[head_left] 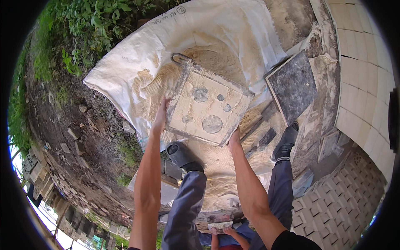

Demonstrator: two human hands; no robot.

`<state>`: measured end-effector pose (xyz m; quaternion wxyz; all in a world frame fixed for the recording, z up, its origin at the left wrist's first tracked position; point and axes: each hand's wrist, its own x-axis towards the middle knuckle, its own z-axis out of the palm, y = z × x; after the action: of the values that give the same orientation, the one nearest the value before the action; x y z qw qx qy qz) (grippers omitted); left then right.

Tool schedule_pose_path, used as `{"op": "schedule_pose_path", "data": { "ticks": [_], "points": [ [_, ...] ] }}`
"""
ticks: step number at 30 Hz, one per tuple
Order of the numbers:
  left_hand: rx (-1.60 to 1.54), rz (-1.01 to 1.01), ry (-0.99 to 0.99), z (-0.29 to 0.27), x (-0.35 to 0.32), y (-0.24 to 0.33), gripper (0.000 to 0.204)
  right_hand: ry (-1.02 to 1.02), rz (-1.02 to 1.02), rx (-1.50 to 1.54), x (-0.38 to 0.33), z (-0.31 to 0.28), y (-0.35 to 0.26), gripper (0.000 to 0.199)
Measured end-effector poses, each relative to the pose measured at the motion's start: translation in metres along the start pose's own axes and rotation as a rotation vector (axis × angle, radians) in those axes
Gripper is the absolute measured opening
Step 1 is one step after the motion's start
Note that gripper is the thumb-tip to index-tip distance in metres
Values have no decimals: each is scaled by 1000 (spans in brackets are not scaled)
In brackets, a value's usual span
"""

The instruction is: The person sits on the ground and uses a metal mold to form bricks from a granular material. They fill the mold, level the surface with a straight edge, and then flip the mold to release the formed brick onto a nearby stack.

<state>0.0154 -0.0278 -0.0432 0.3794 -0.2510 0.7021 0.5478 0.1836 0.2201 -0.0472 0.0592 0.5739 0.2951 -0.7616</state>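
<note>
Between my two hands is a square mould (196, 106) with a dark grimy frame, its face packed with pale sandy material and several round grey discs. A metal loop handle (180, 58) sticks out at its upper left corner. My left hand (161, 116) grips the left side, and my right hand (234, 139) has hold of the lower right corner. The fingers of both hands are mostly hidden behind the frame. Beneath and beyond the mould, a white woven sack (137, 54) lies spread with loose tan powder (214, 56) on it.
A dark square panel (293, 85) lies to the right, near my right shoe (286, 141). My left shoe (183, 155) is below the mould. Stacked pale blocks (337, 204) stand at the lower right. Another person's hands (221, 230) hold a block at the bottom. Plants (89, 21) grow upper left.
</note>
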Motion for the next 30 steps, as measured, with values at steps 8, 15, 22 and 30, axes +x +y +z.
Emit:
{"op": "schedule_pose_path", "data": {
  "ticks": [8,15,22,30],
  "points": [
    [-53,-160,-104,-2,-14,17,90,-61,64,-15,-17,11,-12,55],
    [-7,-193,-110,-1,-21,34,91,-53,47,-40,-13,11,-10,57],
    [22,-88,44,2,-11,17,78,-81,110,234,-20,21,-14,57],
    [213,24,100,-11,-6,-18,79,-28,90,25,-15,12,-6,50]
  ]
}}
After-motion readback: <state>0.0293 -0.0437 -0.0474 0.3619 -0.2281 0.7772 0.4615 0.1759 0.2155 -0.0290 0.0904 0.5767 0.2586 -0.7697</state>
